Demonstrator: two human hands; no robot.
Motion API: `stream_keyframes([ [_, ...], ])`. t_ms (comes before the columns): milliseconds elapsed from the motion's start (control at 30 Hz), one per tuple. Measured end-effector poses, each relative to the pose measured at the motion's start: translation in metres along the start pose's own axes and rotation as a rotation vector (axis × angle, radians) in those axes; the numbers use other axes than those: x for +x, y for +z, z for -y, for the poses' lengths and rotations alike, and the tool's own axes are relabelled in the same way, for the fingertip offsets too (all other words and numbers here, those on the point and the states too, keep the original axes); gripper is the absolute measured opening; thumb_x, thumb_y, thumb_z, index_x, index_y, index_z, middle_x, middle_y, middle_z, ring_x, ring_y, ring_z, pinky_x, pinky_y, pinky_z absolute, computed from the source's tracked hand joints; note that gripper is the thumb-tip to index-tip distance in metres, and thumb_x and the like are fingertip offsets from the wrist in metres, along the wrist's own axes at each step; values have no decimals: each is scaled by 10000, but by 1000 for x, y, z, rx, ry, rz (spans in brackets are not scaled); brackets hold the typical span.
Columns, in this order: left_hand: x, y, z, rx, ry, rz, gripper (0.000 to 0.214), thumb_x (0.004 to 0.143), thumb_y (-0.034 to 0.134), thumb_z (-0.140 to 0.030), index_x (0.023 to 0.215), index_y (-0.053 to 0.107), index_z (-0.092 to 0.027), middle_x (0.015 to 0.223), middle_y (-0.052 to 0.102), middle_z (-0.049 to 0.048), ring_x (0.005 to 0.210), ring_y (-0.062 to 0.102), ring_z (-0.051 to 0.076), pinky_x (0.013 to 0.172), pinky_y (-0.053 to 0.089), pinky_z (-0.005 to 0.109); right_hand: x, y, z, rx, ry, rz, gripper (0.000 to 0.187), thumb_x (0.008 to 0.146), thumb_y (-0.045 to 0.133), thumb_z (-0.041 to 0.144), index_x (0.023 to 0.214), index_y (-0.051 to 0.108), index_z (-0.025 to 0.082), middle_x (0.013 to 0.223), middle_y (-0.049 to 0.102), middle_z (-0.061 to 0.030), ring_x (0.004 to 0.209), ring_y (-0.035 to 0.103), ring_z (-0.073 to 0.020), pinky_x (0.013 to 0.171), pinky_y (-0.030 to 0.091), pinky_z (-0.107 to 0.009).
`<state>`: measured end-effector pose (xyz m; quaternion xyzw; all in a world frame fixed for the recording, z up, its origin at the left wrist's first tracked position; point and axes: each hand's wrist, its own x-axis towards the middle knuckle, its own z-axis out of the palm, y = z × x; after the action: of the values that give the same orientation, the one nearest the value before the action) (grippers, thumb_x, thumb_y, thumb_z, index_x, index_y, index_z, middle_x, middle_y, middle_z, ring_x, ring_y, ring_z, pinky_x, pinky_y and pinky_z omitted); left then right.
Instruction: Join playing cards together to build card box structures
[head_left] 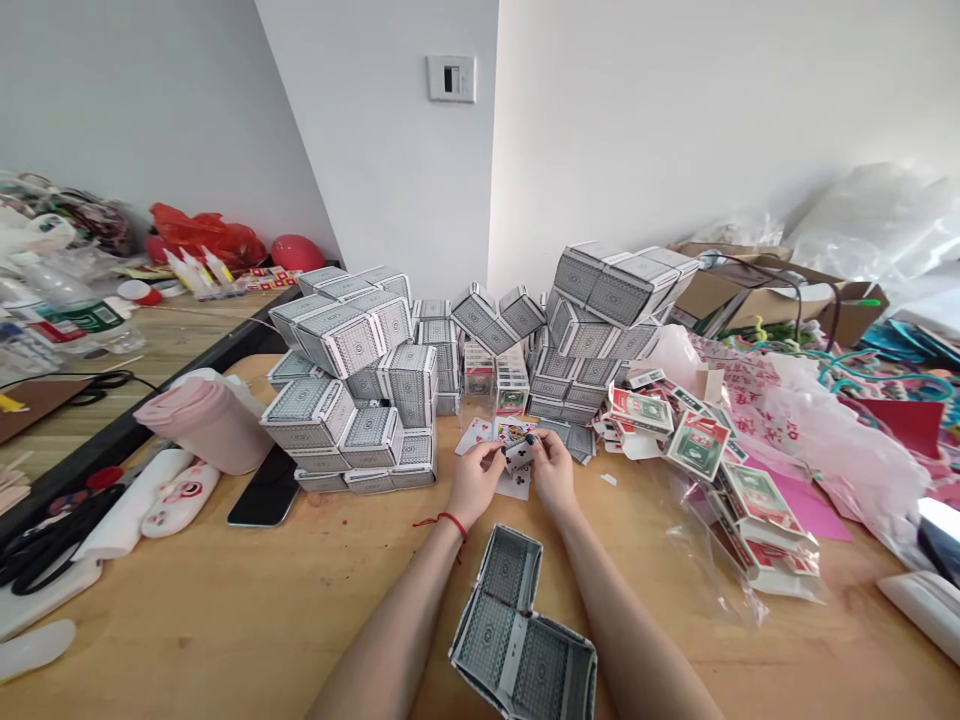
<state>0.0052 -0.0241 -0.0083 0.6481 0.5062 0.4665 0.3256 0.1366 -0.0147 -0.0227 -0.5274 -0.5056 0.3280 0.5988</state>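
Between my two hands is a playing card [517,456] showing black clubs. My left hand [477,478] pinches its left side, a red cord on the wrist. My right hand [553,468], with dark nail polish, grips its right side. Loose face-up cards lie on the table under and behind it, among them a red-pip card [474,436]. Between my forearms sits an L-shaped piece [491,625] made of grey-backed cards folded into boxes. Stacked card boxes stand at left [375,440] and right [581,370], with more at the back.
Opened card packets [701,445] and clear plastic wrap lie at right, beside a pink-printed plastic bag [825,430]. To the left are a phone [266,490], a pink cloth roll [206,420] and black scissors [52,540]. A cardboard box [772,295] stands back right.
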Motion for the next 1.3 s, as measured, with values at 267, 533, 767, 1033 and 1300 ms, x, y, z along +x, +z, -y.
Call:
stream_keyframes([
  [267, -3, 3, -2, 18, 68, -52, 167, 786, 481, -211, 886, 600, -152, 874, 629, 70, 742, 596, 132, 629, 501, 252, -4, 1, 10, -98, -42, 47, 162, 711, 552, 334, 766, 545, 182, 691, 564, -6, 597, 525, -134, 569, 436, -247],
  [533, -3, 3, -1, 105, 84, -104, 115, 771, 507, -225, 837, 574, -160, 792, 614, 36, 677, 574, 117, 615, 479, 249, -8, 1, 10, -255, -229, 55, 212, 790, 466, 316, 806, 635, 188, 750, 617, -52, 729, 554, -168, 684, 440, -278],
  [767, -2, 4, 2, 115, 107, -138, 84, 770, 479, -162, 798, 558, -160, 788, 606, 34, 701, 569, 122, 621, 457, 238, -8, 1, 12, -185, -103, 98, 303, 810, 414, 365, 886, 630, 167, 805, 627, -64, 746, 561, -179, 677, 429, -282],
  [1033, 0, 3, 6, 36, 32, -223, 84, 769, 466, -183, 797, 539, -150, 749, 582, 33, 663, 545, 125, 602, 436, 243, 0, 2, 7, 503, 354, 242, 361, 747, 486, 484, 826, 610, 154, 751, 635, -61, 630, 589, -173, 540, 460, -280],
  [1300, 1, 3, 8, 8, -9, -212, 84, 769, 468, -198, 799, 529, -150, 783, 584, 45, 697, 547, 139, 640, 437, 270, 1, -3, 8, 476, 350, 353, 254, 669, 634, 356, 838, 645, 166, 799, 649, -45, 712, 595, -151, 678, 469, -282],
])
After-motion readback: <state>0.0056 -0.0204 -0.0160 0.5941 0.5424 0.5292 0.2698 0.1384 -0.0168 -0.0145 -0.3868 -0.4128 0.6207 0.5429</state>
